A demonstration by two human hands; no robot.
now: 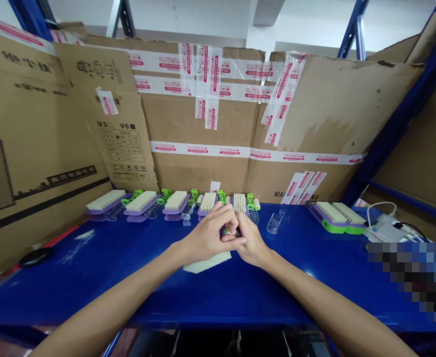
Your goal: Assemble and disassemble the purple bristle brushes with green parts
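I have my left hand [216,230] and right hand [253,242] closed together around a green part [226,230], mostly hidden, over the bench [188,307]. A pale brush [207,264] shows beneath; moving either grip calls for care.

a glossy blue tabletop [273,292] spans the view, with a small patch of glare [309,273] towards the right. brown cardboard sheets [199,116] stand upright along its back edge, joined by white tape [219,150] with red print. on the left, a cardboard panel [28,129] with dark printing and a black stripe forms a side wall. blue metal posts [391,109] lean into view at both sides, and more cardboard [420,148] lies beyond the right post. above the sheets, a pale wall [218,17] looks evenly lit.
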